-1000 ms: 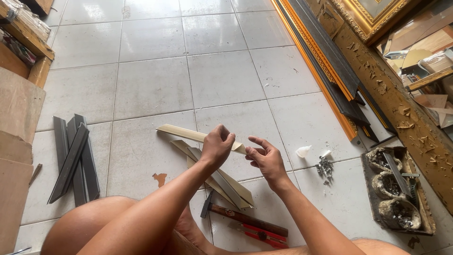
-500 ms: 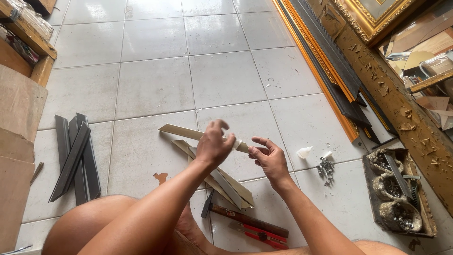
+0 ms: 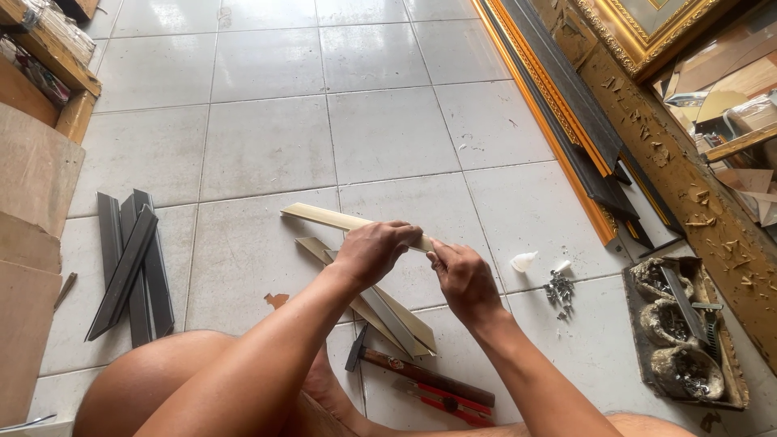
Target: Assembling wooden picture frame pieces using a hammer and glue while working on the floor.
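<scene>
Your left hand (image 3: 374,251) and right hand (image 3: 460,275) both pinch the cream moulding strip (image 3: 324,216), its long axis running from centre frame toward the upper left.

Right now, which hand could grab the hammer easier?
Probably the right hand. It only pinches the end of the cream moulding strip, while the left hand wraps around it. The hammer lies just below both hands.
</scene>
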